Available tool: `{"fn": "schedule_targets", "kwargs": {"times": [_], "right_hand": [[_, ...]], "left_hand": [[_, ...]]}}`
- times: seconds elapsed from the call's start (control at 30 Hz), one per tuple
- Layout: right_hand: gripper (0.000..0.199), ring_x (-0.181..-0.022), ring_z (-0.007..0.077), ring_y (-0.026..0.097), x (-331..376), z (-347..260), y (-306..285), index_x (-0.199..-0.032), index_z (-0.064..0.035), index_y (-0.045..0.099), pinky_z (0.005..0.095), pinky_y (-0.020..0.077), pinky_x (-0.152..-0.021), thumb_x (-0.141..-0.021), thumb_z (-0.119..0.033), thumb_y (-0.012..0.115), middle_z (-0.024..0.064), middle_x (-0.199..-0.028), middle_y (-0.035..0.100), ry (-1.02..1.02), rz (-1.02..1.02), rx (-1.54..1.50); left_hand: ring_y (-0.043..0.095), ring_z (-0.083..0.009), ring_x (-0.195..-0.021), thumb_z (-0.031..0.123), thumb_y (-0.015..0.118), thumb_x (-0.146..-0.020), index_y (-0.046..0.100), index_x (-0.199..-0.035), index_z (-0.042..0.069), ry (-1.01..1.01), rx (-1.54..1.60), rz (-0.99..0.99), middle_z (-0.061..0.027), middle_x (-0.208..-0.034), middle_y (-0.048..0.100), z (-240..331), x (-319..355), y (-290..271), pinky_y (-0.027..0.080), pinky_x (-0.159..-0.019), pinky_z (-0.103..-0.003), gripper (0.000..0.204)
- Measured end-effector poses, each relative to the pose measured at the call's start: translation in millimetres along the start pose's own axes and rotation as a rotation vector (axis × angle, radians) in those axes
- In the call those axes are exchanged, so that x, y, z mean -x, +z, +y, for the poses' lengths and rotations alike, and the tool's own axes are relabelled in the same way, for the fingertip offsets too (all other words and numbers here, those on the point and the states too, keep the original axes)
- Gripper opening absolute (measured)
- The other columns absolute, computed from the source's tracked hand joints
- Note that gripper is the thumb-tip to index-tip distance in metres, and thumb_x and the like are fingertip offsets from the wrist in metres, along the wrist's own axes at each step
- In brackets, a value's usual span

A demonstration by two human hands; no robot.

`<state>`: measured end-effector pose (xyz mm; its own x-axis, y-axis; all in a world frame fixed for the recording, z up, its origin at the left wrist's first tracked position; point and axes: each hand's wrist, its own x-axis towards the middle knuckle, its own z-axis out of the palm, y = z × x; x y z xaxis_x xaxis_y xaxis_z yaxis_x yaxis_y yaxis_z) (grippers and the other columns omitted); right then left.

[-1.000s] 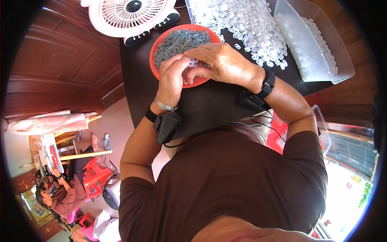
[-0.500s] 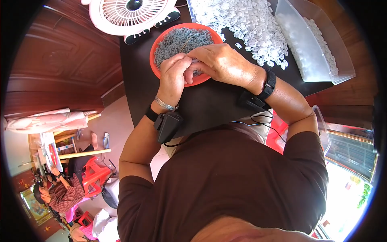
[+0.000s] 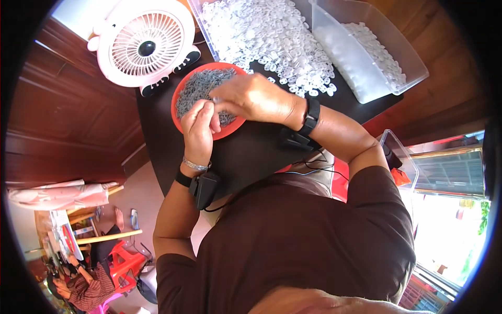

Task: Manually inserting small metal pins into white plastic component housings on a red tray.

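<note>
Over a red-orange bowl (image 3: 177, 112) full of thin grey pieces like screws (image 3: 196, 89), my two hands meet at the fingertips. My left hand (image 3: 198, 133) is closed in a pinch, thumb uppermost, at the bowl's near side. Curled in from the right, my right hand (image 3: 256, 99) has its fingers bent against the left fingertips, a little blurred. A small pale bit shows between them, too small to name. Behind the bowl lies a heap of white flat plastic pieces (image 3: 272, 36) with holes, spilling onto the black table (image 3: 235, 157).
A pink-and-white fan (image 3: 146, 48) stands left of the bowl. To the right, a clear plastic bin (image 3: 413, 73) holds more white pieces. Black devices with cables (image 3: 205, 189) are strapped at my wrists. Another person (image 3: 91, 285) sits at far left beside a red stool (image 3: 125, 264).
The whole view has shifted, so the bowl and fan sit further left and lower. My right hand has lifted slightly and its fingers have moved away from the left ones a little.
</note>
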<state>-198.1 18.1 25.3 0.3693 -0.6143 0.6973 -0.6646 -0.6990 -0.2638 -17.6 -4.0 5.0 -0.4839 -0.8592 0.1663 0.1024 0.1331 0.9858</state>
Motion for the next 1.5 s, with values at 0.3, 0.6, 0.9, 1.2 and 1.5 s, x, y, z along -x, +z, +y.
{"fn": "schedule_targets", "kwargs": {"times": [0.3,0.6,0.9,1.2,1.5], "right_hand": [[0.028,-0.102,0.0345,0.055,-14.7,31.2,-130.5,-0.106,-0.0033,0.063,0.0405,0.0454,-0.086,-0.077,-0.004,0.061,0.0162,-0.107,0.061,0.358,0.790,0.856],[0.016,-0.070,0.0264,0.063,16.5,76.4,-69.4,-0.083,-0.0068,0.068,0.0351,0.0485,-0.064,-0.076,-0.021,0.065,0.0101,-0.077,0.066,0.426,-0.394,0.181],[0.011,-0.075,0.0339,0.061,23.1,80.7,-39.4,-0.073,-0.0054,0.063,0.0431,0.0478,-0.065,-0.070,-0.015,0.060,0.0139,-0.073,0.062,0.382,-0.579,0.479],[0.011,-0.071,0.0239,0.063,5.3,57.4,-28.4,-0.088,-0.0039,0.065,0.0319,0.0492,-0.066,-0.082,-0.012,0.062,0.0108,-0.075,0.064,0.343,-0.194,-0.016],[0.015,-0.085,0.0163,0.061,-5.1,12.5,-2.8,-0.096,-0.0049,0.068,0.0277,0.0497,-0.076,-0.082,-0.003,0.066,0.0052,-0.087,0.062,0.181,-0.113,-0.570]], "left_hand": [[0.043,-0.0049,-0.051,0.012,0.050,-0.091,0.062,-0.082,0.001,0.063,-0.025,0.027,0.0017,-0.059,0.047,2.3,-6.1,-6.2,0.032,-0.048,-0.020,0.018],[0.043,-0.0045,-0.053,0.012,0.050,-0.091,0.061,-0.082,0.000,0.036,-0.076,0.004,0.0019,-0.061,0.048,2.5,-3.4,-5.2,0.035,-0.050,-0.021,0.019],[0.044,-0.0049,-0.054,0.013,0.050,-0.091,0.061,-0.082,0.000,0.016,-0.110,-0.036,0.0017,-0.061,0.048,3.6,-2.5,-3.0,0.036,-0.051,-0.021,0.019],[0.044,-0.0050,-0.055,0.013,0.049,-0.091,0.061,-0.083,0.000,0.025,-0.104,-0.026,0.0015,-0.061,0.049,3.7,-1.8,-4.1,0.036,-0.051,-0.021,0.020],[0.049,-0.0079,-0.057,0.030,0.044,-0.095,0.060,-0.092,0.002,-0.136,0.104,-0.134,-0.0015,-0.067,0.054,2.2,0.3,-2.9,0.038,-0.053,-0.020,0.032]]}}
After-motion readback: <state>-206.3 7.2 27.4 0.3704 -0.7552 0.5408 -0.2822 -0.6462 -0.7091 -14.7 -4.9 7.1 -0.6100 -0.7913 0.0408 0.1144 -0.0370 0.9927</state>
